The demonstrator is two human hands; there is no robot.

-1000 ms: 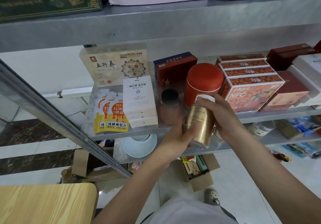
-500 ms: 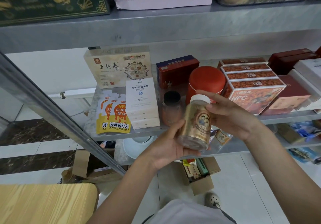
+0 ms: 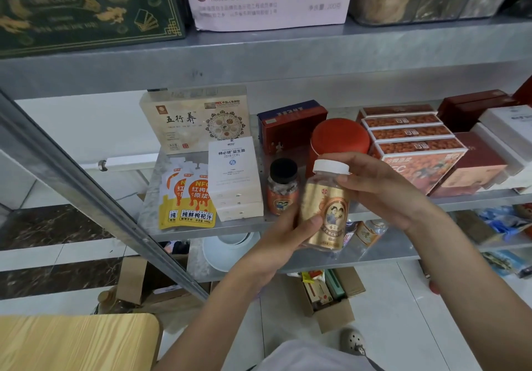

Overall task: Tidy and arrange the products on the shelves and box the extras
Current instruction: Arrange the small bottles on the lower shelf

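Your left hand (image 3: pixel 275 244) grips the gold bottle (image 3: pixel 328 200) low down and your right hand (image 3: pixel 383 189) pinches it under the cap, in front of the shelf (image 3: pixel 475 199). Push it in carelessly and you could topple the dark-capped jar (image 3: pixel 283 190) just behind.

A pale wood-grain tabletop (image 3: pixel 72 342) with a rounded corner fills the lower left. The floor (image 3: pixel 403 327) is laid with glossy white tiles with thin grey joints. At the left, two dark marble bands (image 3: pixel 51 226) run across it, with a white strip between them. Above them stands a plain white wall (image 3: pixel 72 128). A white pipe (image 3: pixel 126 161) runs level along the wall, held by a metal clamp (image 3: pixel 102 165).
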